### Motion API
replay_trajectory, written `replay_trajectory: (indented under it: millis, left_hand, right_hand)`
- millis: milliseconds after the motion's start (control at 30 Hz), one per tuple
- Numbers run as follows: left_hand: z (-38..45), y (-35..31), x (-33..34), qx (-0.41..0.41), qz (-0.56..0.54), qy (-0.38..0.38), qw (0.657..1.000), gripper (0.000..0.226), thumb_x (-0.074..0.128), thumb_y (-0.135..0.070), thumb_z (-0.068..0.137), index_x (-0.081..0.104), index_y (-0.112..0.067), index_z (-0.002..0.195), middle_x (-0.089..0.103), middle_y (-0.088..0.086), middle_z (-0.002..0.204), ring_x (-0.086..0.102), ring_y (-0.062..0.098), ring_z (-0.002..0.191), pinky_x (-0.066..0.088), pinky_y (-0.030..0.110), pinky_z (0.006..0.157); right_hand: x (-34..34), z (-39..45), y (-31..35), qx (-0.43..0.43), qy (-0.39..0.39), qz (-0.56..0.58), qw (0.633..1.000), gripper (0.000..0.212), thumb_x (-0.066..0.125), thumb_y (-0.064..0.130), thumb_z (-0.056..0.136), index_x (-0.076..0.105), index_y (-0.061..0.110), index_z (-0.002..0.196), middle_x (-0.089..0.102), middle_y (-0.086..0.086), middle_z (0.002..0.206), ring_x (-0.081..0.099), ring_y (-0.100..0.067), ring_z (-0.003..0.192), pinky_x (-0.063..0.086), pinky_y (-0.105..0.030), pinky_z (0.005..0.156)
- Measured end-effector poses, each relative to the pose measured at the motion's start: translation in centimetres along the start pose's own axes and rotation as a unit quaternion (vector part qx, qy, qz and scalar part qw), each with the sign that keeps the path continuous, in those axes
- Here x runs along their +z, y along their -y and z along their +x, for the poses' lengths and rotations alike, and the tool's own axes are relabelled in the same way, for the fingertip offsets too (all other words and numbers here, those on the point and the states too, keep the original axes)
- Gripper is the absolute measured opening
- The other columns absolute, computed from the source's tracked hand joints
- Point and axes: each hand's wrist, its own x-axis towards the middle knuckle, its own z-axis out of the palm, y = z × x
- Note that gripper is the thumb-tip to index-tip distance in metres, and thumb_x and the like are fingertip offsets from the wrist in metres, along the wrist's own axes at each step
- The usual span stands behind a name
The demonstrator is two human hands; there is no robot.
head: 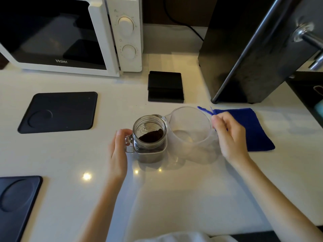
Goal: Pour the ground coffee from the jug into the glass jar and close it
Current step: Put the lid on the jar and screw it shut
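Note:
A square glass jar [150, 137] with a side handle stands open on the white counter, and dark ground coffee [151, 135] lies inside it. My left hand [118, 149] curls around the jar's handle on its left side. Right beside the jar is a clear plastic jug [190, 130], which looks empty, with its spout touching the jar's rim. My right hand [229, 135] grips the jug's handle on its right side. No lid for the jar is visible.
A white microwave [70, 34] stands at the back left, and a black appliance [253, 49] at the back right. A small black scale [165, 87] lies behind the jar. Two dark mats [57, 112] [15, 203] lie to the left. A blue cloth [251, 130] lies under my right hand.

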Motion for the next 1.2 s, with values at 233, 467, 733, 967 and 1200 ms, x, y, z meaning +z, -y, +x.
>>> replay_trajectory:
  millis: [233, 467, 733, 967, 1200]
  left_hand:
    - [-2.8, 3.0, -3.8, 0.100, 0.308, 0.074, 0.943, 0.038, 0.038, -0.033, 0.088, 0.054, -0.009, 0.112, 0.050, -0.014, 0.103, 0.046, 0.009, 0.097, 0.030, 0.009, 0.084]
    - [-4.3, 3.4, -4.8, 0.073, 0.523, 0.110, 0.842, 0.065, 0.024, -0.051, 0.085, 0.016, -0.027, 0.145, 0.008, -0.011, 0.152, -0.003, 0.003, 0.139, -0.007, 0.027, 0.112]
    - [-3.9, 3.4, -4.7, 0.067, 0.540, 0.104, 0.832, 0.060, 0.031, -0.051, 0.085, 0.031, -0.028, 0.141, 0.019, -0.008, 0.151, 0.007, 0.006, 0.138, -0.001, 0.030, 0.111]
    - [-3.9, 3.5, -4.8, 0.065, 0.525, 0.098, 0.843, 0.057, 0.035, -0.052, 0.084, 0.039, -0.028, 0.136, 0.023, -0.008, 0.151, 0.012, 0.009, 0.139, 0.010, 0.038, 0.112]
    - [-3.8, 3.5, -4.8, 0.066, 0.528, 0.094, 0.842, 0.058, 0.036, -0.052, 0.083, 0.041, -0.029, 0.135, 0.027, -0.007, 0.150, 0.017, 0.012, 0.139, 0.008, 0.034, 0.111]
  right_hand:
    - [0.2, 6.7, 4.8, -0.219, 0.178, -0.221, 0.934, 0.035, 0.044, 0.041, 0.090, 0.057, 0.012, 0.076, 0.053, 0.000, 0.077, 0.049, -0.016, 0.075, 0.039, -0.027, 0.064]
    - [7.2, 10.4, 8.6, -0.174, 0.441, -0.346, 0.810, 0.028, 0.053, 0.041, 0.085, 0.060, 0.015, 0.095, 0.061, -0.002, 0.090, 0.056, -0.020, 0.082, 0.048, -0.038, 0.070]
    - [15.5, 10.5, 7.9, -0.115, 0.555, -0.522, 0.638, 0.036, 0.043, 0.043, 0.091, 0.047, 0.019, 0.064, 0.044, 0.002, 0.065, 0.039, -0.011, 0.051, 0.031, -0.023, 0.045]
    - [17.3, 11.0, 7.3, -0.071, 0.566, -0.597, 0.565, 0.045, 0.049, 0.050, 0.085, 0.062, 0.010, 0.102, 0.064, -0.005, 0.094, 0.054, -0.013, 0.044, 0.041, -0.022, 0.039]
    - [14.3, 12.6, 8.3, -0.033, 0.561, -0.501, 0.658, 0.058, 0.055, 0.052, 0.081, 0.049, 0.007, 0.118, 0.065, -0.013, 0.083, 0.068, -0.024, 0.075, 0.048, -0.026, 0.055]
